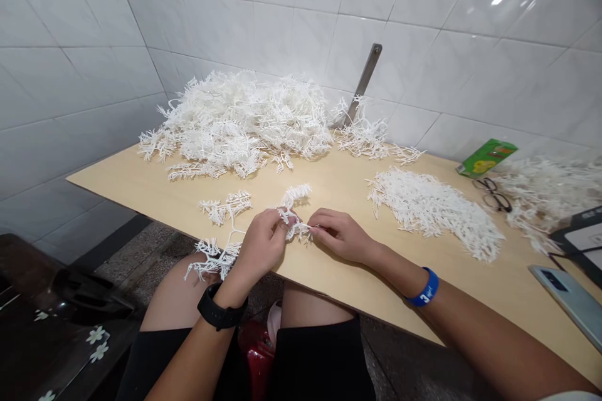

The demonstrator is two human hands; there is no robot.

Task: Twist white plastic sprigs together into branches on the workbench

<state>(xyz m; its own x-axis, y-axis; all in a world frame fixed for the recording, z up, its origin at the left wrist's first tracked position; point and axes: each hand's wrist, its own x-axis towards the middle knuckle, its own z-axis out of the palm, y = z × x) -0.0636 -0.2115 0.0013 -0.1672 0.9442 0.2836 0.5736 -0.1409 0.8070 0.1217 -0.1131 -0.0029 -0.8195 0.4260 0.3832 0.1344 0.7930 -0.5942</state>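
Note:
A white, branching plastic sprig (296, 193) is held at the table's front edge, its twigs spreading up and out on both sides of my left hand (264, 241). The left fingers are closed around its stem. More twigs of it (226, 205) reach to the left, and some hang past the edge over my leg. My right hand (341, 235) pinches a thin twig tip on the sprig's right side, thumb and forefinger pressed together. What lies inside the left fingers is partly hidden.
On the tan tabletop (141, 178), a large heap of white sprigs (239, 125) lies against the tiled wall. A flat pile of small white pieces (437, 210) is to the right. Near it are a green box (488, 158), glasses (492, 194) and a phone (569, 301). A metal bar (367, 78) stands behind.

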